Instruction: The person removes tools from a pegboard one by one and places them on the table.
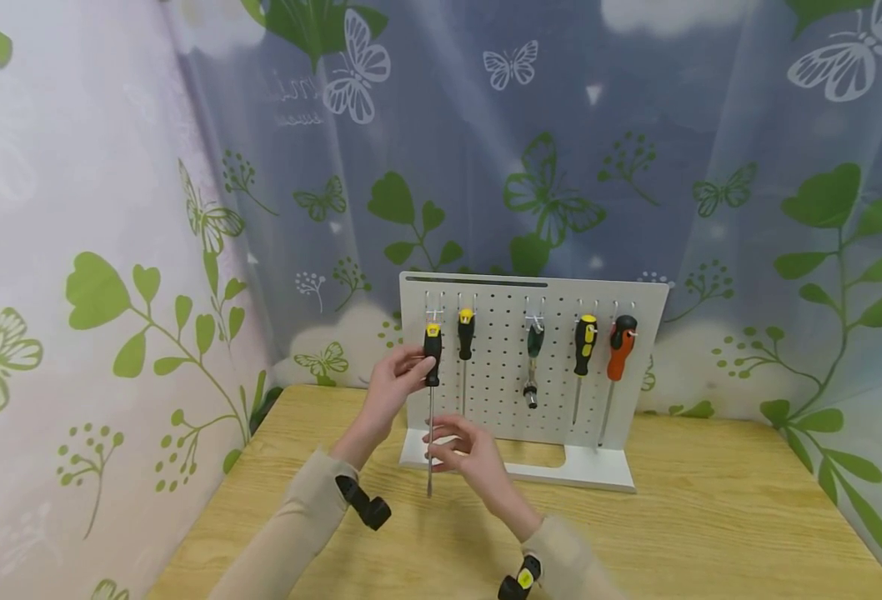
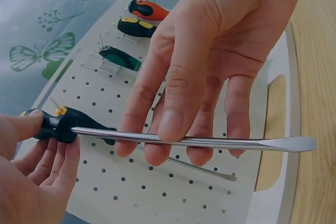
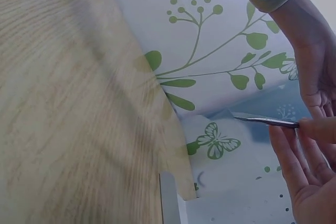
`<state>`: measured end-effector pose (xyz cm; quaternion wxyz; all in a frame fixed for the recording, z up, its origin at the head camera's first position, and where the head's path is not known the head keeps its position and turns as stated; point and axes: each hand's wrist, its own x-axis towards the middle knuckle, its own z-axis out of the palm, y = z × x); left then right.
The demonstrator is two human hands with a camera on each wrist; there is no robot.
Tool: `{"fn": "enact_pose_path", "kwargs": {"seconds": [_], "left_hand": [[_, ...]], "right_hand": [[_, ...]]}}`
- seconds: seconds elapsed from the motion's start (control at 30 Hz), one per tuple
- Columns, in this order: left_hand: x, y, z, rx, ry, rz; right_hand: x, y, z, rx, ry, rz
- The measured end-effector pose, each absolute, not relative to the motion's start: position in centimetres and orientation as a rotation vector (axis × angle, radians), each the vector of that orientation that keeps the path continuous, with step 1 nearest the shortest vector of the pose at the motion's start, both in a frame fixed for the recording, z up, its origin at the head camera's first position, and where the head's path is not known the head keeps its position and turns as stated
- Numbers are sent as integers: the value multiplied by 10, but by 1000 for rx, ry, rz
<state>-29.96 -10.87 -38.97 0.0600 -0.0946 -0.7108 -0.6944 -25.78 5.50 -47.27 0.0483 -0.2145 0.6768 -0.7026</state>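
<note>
A flat-blade screwdriver (image 1: 433, 342) with a black and yellow handle hangs tip down in front of the pegboard's left end, its handle top at a clear hook. My left hand (image 1: 392, 387) grips its handle between thumb and fingers. Lower down, my right hand (image 1: 480, 463) pinches the metal shaft, the thumb on one side and the fingertips behind it. The left wrist view shows this shaft (image 2: 215, 142) crossing the right fingers, with the flat tip sticking out past them. Close to the right is another black and yellow screwdriver (image 1: 467, 333) on its hook.
The white pegboard (image 1: 501, 367) stands on a wooden table (image 1: 711, 508). Farther right on it hang a dark green-handled tool (image 1: 535, 340), a yellow and black screwdriver (image 1: 585, 346) and an orange and black one (image 1: 619, 354). Patterned curtains (image 1: 441, 150) enclose the back and sides.
</note>
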Motion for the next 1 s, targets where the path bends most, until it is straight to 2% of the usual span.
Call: {"fn": "enact_pose_path", "kwargs": {"seconds": [1.0], "left_hand": [[-286, -124, -433, -135, -2258, -2099]], "right_hand": [[-235, 34, -508, -523, 1900, -2183]]}}
